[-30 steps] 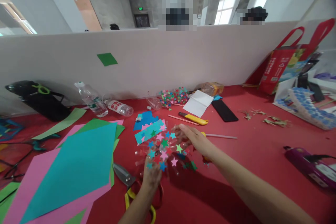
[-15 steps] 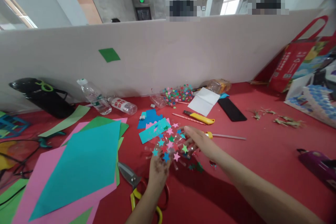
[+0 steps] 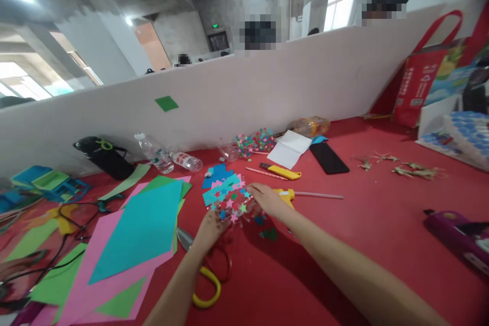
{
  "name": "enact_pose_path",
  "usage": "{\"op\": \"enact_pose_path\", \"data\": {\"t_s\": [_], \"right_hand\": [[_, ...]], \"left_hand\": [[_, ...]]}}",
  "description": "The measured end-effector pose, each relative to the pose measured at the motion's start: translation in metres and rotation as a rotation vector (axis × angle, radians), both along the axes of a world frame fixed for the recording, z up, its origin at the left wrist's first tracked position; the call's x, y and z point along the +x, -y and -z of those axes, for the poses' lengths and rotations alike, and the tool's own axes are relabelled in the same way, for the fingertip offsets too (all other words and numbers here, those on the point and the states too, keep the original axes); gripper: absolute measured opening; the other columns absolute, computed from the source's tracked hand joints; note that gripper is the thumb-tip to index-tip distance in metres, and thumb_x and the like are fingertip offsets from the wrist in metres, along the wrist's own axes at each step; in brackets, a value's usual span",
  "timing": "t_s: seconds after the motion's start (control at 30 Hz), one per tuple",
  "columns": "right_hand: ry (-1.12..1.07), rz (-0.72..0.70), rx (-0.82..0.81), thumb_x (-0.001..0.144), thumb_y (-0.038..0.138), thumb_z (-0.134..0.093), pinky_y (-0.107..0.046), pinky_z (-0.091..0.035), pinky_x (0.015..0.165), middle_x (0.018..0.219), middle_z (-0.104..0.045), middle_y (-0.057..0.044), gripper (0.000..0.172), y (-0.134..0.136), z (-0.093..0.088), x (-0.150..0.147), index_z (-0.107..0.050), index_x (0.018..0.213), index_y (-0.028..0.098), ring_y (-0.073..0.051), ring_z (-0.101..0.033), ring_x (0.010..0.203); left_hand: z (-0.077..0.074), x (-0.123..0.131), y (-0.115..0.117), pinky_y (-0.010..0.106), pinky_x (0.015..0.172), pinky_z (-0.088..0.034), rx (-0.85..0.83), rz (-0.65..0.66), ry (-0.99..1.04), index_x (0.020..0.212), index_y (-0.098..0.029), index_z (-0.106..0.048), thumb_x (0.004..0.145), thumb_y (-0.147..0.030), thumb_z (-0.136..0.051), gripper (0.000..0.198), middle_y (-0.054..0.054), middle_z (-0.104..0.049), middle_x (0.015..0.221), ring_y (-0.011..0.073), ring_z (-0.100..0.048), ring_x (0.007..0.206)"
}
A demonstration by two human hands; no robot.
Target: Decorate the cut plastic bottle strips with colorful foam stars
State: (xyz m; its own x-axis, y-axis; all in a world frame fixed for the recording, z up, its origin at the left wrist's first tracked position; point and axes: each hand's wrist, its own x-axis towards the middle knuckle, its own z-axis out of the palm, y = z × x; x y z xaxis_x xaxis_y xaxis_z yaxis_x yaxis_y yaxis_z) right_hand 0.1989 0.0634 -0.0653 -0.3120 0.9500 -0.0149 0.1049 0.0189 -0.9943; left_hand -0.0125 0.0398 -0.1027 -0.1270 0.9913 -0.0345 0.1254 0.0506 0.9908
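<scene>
Between both hands, just above the red table, is a clear plastic piece with cut strips, covered in coloured paper stars (image 3: 230, 204). My left hand (image 3: 210, 226) grips it from the left and below, fingers partly hidden behind the stars. At its right edge my right hand (image 3: 267, 198) has its fingers bent against it. Scissors with yellow and red handles (image 3: 206, 288) lie under my left forearm. Near my right hand is a yellow glue gun (image 3: 286, 196), partly covered by that hand. Small loose paper stars (image 3: 269, 234) lie on the table below.
Coloured paper sheets (image 3: 141, 229) are stacked at left. Along the white partition (image 3: 214, 107) stand or lie a black bottle (image 3: 107, 158), clear bottles (image 3: 155, 155) and another star-covered piece (image 3: 254, 142). A yellow cutter (image 3: 282, 170), a phone (image 3: 328, 158) and a purple tool (image 3: 454, 239) lie rightward.
The camera view has tilted and shifted, showing more of the left side. Both hands still hold the star-covered piece, which sits slightly farther left in view and is turned a little.
</scene>
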Motion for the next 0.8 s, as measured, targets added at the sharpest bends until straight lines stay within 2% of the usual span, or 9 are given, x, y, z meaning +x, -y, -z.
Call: {"op": "enact_pose_path", "data": {"t_s": [0.1,0.17,0.27,0.37,0.5,0.67,0.73,0.8], "right_hand": [[0.004,-0.048,-0.103,0.093,0.034,-0.057,-0.041,-0.053,0.084,0.120,-0.058,-0.008,0.033,-0.002,0.003,0.001,-0.055,0.121,0.017,-0.021,-0.061,0.101],[0.009,-0.058,-0.126,0.093,0.034,-0.057,-0.041,-0.053,0.084,0.120,-0.058,-0.008,0.033,-0.004,0.005,0.002,-0.055,0.121,0.017,-0.021,-0.061,0.101],[0.033,-0.032,-0.098,0.095,0.039,-0.051,-0.035,-0.055,0.075,0.108,-0.063,-0.007,0.030,-0.006,0.008,0.004,-0.058,0.113,0.017,-0.018,-0.064,0.087],[0.082,0.036,-0.016,0.095,0.051,-0.043,-0.029,-0.050,0.059,0.087,-0.066,-0.003,0.037,-0.006,0.007,0.009,-0.062,0.097,0.020,-0.017,-0.064,0.068],[0.161,0.131,0.119,0.091,0.056,-0.044,-0.028,-0.046,0.060,0.075,-0.062,-0.002,0.040,-0.004,-0.007,0.020,-0.061,0.090,0.020,-0.019,-0.062,0.069],[0.236,0.180,0.239,0.094,0.050,-0.040,-0.031,-0.045,0.071,0.093,-0.065,-0.004,0.036,-0.005,-0.036,0.029,-0.060,0.100,0.021,-0.019,-0.061,0.080],[0.278,0.174,0.259,0.092,0.046,-0.045,-0.033,-0.045,0.076,0.097,-0.065,-0.006,0.031,-0.006,-0.040,0.027,-0.060,0.101,0.020,-0.020,-0.061,0.085],[0.316,0.151,0.260,0.091,0.044,-0.048,-0.034,-0.046,0.077,0.100,-0.065,-0.007,0.031,-0.006,-0.036,0.023,-0.060,0.104,0.019,-0.021,-0.061,0.087]], "left_hand": [[-0.021,-0.013,-0.003,0.032,0.063,-0.053,-0.049,0.050,-0.007,0.091,-0.019,-0.066,0.054,-0.024,-0.082,0.041,0.003,-0.070,0.080,0.0217,-0.067,0.072],[-0.028,-0.017,-0.003,0.032,0.065,-0.053,-0.039,0.034,-0.014,0.089,-0.018,-0.067,0.048,-0.022,-0.082,0.044,0.003,-0.071,0.078,0.0227,-0.068,0.074],[-0.030,-0.019,-0.001,0.032,0.072,-0.053,0.015,-0.044,-0.008,0.094,-0.018,-0.068,0.058,-0.035,-0.079,0.042,0.006,-0.073,0.090,0.0245,-0.068,0.086],[-0.026,-0.016,0.004,0.034,0.082,-0.052,0.096,-0.142,0.020,0.104,-0.020,-0.065,0.072,-0.051,-0.067,0.044,0.008,-0.071,0.106,0.0248,-0.066,0.099],[-0.020,-0.019,0.012,0.035,0.092,-0.049,0.185,-0.201,-0.004,0.109,-0.021,-0.064,0.081,-0.057,-0.057,0.046,0.009,-0.064,0.121,0.0260,-0.061,0.111],[-0.018,-0.027,0.017,0.039,0.103,-0.042,0.225,-0.131,-0.072,0.121,-0.019,-0.062,0.087,-0.056,-0.049,0.052,0.012,-0.058,0.131,0.0289,-0.052,0.124],[-0.014,-0.027,0.018,0.040,0.105,-0.040,0.179,-0.076,-0.021,0.128,-0.021,-0.057,0.086,-0.055,-0.051,0.054,0.012,-0.055,0.136,0.0297,-0.049,0.128],[-0.008,-0.024,0.018,0.040,0.106,-0.040,0.142,-0.039,0.071,0.133,-0.024,-0.052,0.087,-0.053,-0.052,0.055,0.011,-0.051,0.141,0.0297,-0.047,0.130]]}}
